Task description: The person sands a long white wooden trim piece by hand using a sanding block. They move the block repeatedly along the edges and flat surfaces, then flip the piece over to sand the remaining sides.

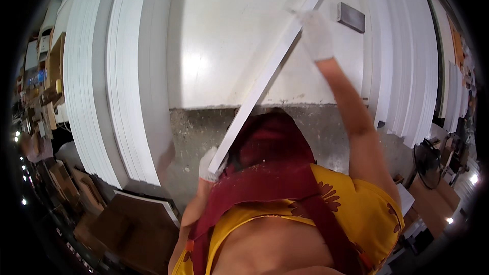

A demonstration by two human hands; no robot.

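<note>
A long, narrow white strip (270,69) slants from close to my body up across the white work surface. My left hand (208,164), in a white knitted glove, is closed around its near end beside the dark red apron. My right hand (315,33), also in a white glove, is over the strip's farther part. Motion smears its fingers, so I cannot tell whether they grip the strip or something on it. To the right of that hand lies a small grey rectangular block (351,17).
Long white strips or boards (127,71) are stacked along the left, and another stack (402,61) runs along the right. The white work surface (219,35) has a worn front edge. Brown cardboard (135,229) is at lower left. Black cable (427,163) hangs at right.
</note>
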